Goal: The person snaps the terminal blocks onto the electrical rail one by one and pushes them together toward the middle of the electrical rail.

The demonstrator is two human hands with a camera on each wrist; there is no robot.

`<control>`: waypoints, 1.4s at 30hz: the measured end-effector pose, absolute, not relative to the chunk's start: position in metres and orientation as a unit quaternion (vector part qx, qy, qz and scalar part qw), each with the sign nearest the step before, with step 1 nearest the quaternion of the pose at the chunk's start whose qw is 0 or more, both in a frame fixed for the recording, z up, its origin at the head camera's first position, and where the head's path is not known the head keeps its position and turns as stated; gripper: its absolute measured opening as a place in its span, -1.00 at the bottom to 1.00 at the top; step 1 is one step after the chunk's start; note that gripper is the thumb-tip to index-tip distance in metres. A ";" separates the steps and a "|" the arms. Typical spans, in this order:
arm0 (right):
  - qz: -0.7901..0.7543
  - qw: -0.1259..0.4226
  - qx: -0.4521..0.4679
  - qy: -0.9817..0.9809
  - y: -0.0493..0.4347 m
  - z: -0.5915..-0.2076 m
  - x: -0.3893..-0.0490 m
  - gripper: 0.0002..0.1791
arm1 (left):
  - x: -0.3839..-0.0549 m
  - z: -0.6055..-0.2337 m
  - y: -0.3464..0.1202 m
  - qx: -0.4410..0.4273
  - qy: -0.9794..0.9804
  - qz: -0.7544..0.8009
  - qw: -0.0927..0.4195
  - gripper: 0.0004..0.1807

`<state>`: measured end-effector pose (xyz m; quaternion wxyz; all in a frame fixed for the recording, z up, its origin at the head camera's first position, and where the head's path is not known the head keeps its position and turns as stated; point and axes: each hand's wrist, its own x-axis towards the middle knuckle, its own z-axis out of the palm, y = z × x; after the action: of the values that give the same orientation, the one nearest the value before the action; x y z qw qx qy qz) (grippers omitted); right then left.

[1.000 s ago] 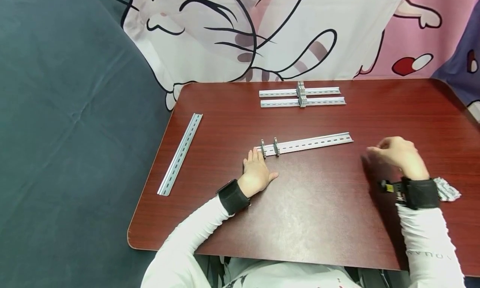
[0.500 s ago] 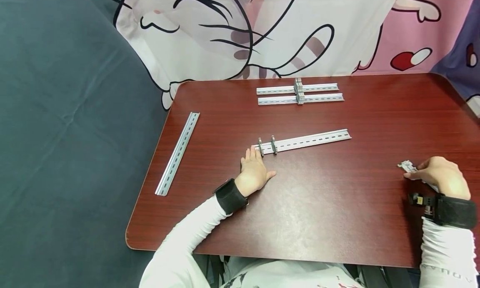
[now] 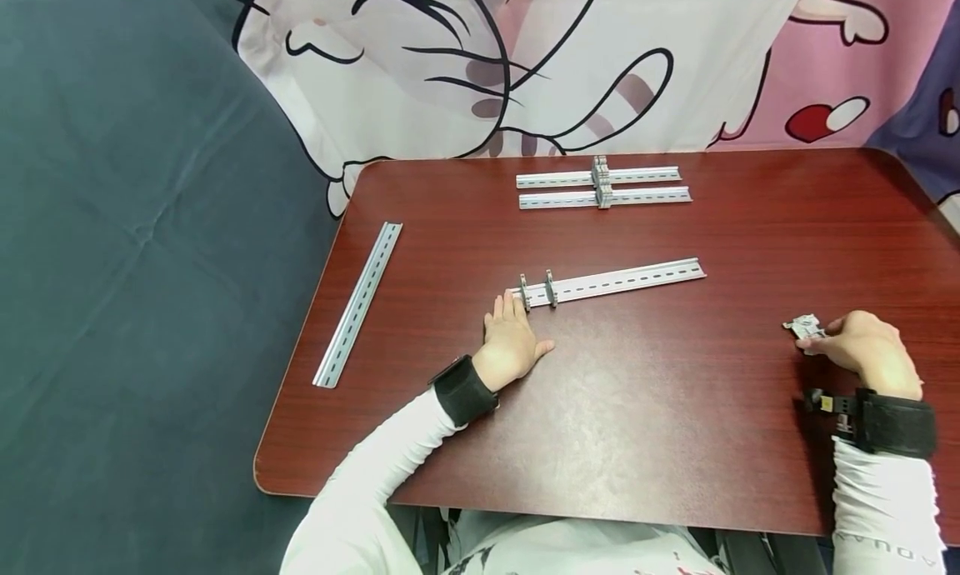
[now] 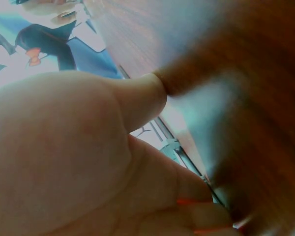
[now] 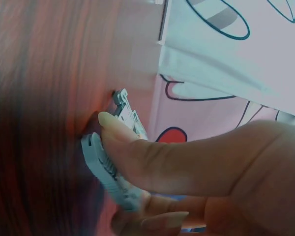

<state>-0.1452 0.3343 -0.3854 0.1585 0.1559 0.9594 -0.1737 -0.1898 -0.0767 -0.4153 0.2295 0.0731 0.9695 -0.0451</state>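
In the head view a slotted DIN rail [image 3: 630, 281] lies slightly slanted mid-table, carrying two thin grey clip-on pieces [image 3: 551, 288] near its left end. My left hand [image 3: 510, 344] is spread flat there, its fingertips touching that end. In the left wrist view, the palm and thumb [image 4: 142, 101] fill much of the picture. At the right of the table, my right hand [image 3: 873, 350] pinches a light grey terminal block [image 3: 806, 327]. The right wrist view has the thumb across the grey terminal block [image 5: 105, 169], with fingers curled behind it; how many pieces are held is hidden.
Two parallel rails [image 3: 645, 196] lie at the table's back edge, bridged by a row of grey pieces [image 3: 602, 183]. Another bare rail [image 3: 358, 304] slants along the left side. A printed curtain [image 3: 570, 67] hangs behind the brown table [image 3: 637, 425].
My right hand has gone right and down to the grey pieces, then slightly back left, now pinching a terminal block. My left hand has stayed on the rail's end.
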 end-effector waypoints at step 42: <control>-0.168 0.038 -0.043 0.984 0.192 -0.380 -0.249 -0.80 | -0.190 -0.417 -0.076 0.069 0.962 -0.092 0.246 0.03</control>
<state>-0.2491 0.1924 -0.3804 0.0379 -0.0427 0.9841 -0.1681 -0.1902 -0.0757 -0.4171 0.2459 0.0690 0.9624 -0.0921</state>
